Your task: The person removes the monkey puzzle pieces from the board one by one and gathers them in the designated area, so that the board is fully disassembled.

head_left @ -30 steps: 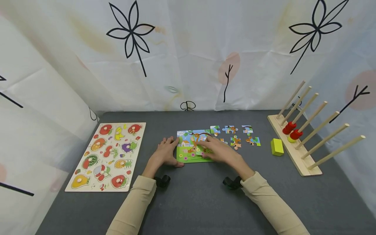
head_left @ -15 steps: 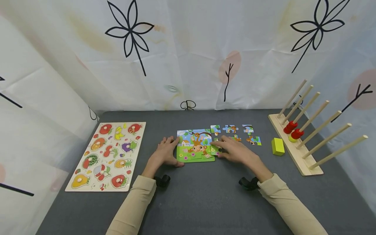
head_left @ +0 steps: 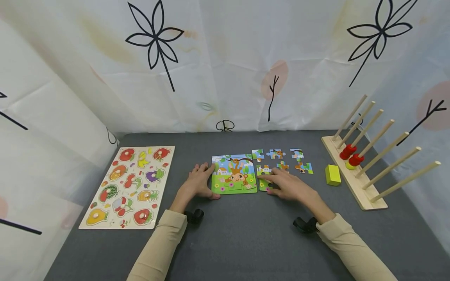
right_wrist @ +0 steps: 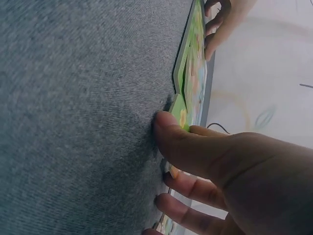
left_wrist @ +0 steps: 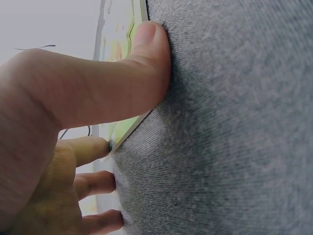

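A flat picture puzzle board (head_left: 234, 187) with a monkey, a house and green grass lies in the middle of the table. My left hand (head_left: 199, 182) holds its near left corner, the thumb (left_wrist: 154, 63) along the front edge and the index finger at the left edge. Just right of the board, my right hand (head_left: 286, 184) pinches a green puzzle piece (head_left: 263, 185) between thumb and index finger, low over the table. This piece (right_wrist: 177, 105) shows close beside the board's corner in the right wrist view. A puzzle piece with a house (head_left: 263, 169) lies right behind it.
Several loose puzzle pieces (head_left: 275, 153) lie in rows at the back right. A fruit puzzle board (head_left: 121, 187) lies at left. At right are a yellow block (head_left: 332, 175) and a wooden peg stand (head_left: 365, 191) with red and yellow beads. A white curtain hangs behind.
My right hand has slid the green puzzle piece rightward from over the board to the table beside it, uncovering the monkey picture and the house piece. My left hand has stayed at the corner.
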Tool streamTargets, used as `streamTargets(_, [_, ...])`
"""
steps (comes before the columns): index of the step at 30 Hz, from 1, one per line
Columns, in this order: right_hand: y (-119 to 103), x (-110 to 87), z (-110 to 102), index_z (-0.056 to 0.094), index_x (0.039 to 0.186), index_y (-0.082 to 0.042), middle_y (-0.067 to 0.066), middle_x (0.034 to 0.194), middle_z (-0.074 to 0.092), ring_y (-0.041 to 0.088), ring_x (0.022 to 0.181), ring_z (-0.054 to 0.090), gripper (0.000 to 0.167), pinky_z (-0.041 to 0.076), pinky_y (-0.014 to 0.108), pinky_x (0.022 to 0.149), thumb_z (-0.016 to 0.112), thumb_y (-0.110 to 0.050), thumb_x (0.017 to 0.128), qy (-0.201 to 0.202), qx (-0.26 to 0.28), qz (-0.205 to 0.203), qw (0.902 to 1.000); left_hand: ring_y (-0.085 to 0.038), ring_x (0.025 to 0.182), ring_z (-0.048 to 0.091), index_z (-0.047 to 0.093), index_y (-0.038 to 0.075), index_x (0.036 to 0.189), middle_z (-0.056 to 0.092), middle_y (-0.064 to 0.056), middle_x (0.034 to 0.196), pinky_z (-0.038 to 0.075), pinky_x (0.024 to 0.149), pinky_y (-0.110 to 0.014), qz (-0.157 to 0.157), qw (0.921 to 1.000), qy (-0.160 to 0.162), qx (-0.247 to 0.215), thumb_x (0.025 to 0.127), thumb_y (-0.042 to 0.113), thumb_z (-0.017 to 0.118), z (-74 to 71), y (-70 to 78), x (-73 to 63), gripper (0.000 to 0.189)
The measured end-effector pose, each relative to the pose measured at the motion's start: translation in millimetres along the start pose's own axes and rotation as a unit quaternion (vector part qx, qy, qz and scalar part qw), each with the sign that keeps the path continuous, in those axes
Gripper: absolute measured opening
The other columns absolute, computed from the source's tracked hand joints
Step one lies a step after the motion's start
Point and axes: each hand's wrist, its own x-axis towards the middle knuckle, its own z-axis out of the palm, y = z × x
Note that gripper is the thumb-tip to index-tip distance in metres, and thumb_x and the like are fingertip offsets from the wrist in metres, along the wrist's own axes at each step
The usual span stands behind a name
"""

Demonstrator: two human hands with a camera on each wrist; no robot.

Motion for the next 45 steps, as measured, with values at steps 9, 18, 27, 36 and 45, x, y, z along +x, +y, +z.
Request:
streamTargets(9, [-1, -1.7, -1, 0.061, 0.144, -0.016, 0.007, 0.110, 0.059, 0.015, 0.084, 0.045, 0.051, 0.037, 0.028, 0.068, 0.074, -0.023, 0.095, 0.001, 0.011, 0.016, 0.9998, -0.052, 0.155, 0.018, 0.027, 0.011, 0.163, 0.025, -0.024, 0.167, 0.023, 0.123, -0.067, -0.007, 1.0000, -0.004, 0.000, 0.076, 0.046, 0.088, 2.5, -2.7, 2.2, 0.112])
streamTargets(18, [-11, 6.0, 0, 0.067, 0.137, -0.014, 0.006, 0.104, 0.060, 0.012, 0.080, 0.047, 0.048, 0.039, 0.027, 0.067, 0.078, -0.021, 0.091, 0.038, 0.009, -0.011, 0.9992, -0.053, 0.155, 0.018, 0.027, 0.010, 0.163, 0.024, -0.025, 0.167, 0.023, 0.122, -0.068, -0.006, 1.0000, -0.005, 0.001, 0.076, 0.046, 0.088, 1.7, -1.6, 1.4, 0.112])
streamTargets(27, [-32, 24.3, 6, 0.068, 0.135, -0.014, 0.008, 0.106, 0.062, 0.015, 0.085, 0.051, 0.047, 0.048, 0.033, 0.072, 0.080, -0.019, 0.090, 0.036, 0.015, -0.045, 0.9982, -0.054, 0.154, 0.020, 0.027, 0.009, 0.163, 0.024, -0.026, 0.167, 0.024, 0.122, -0.068, -0.002, 1.0000, -0.004, 0.002, 0.076, 0.046, 0.087, 2.0, -2.3, 0.9, 0.112])
streamTargets(36, [-60, 46.5, 21, 0.067, 0.135, -0.017, 0.007, 0.115, 0.065, 0.020, 0.093, 0.056, 0.046, 0.050, 0.034, 0.078, 0.079, -0.022, 0.091, 0.027, 0.006, -0.081, 0.9963, -0.054, 0.155, 0.017, 0.025, 0.010, 0.164, 0.023, -0.025, 0.168, 0.023, 0.123, -0.068, -0.011, 0.9999, -0.007, 0.002, 0.077, 0.047, 0.086, 3.3, -1.9, 1.9, 0.112])
streamTargets(45, [-78, 58.2, 33, 0.068, 0.135, -0.021, 0.006, 0.121, 0.062, 0.022, 0.098, 0.053, 0.042, 0.047, 0.037, 0.074, 0.076, -0.026, 0.094, 0.029, -0.013, -0.091, 0.9954, -0.053, 0.155, 0.017, 0.023, 0.012, 0.164, 0.022, -0.024, 0.168, 0.024, 0.123, -0.066, -0.014, 0.9997, -0.014, 0.015, 0.078, 0.049, 0.084, 3.0, -1.8, 3.3, 0.111])
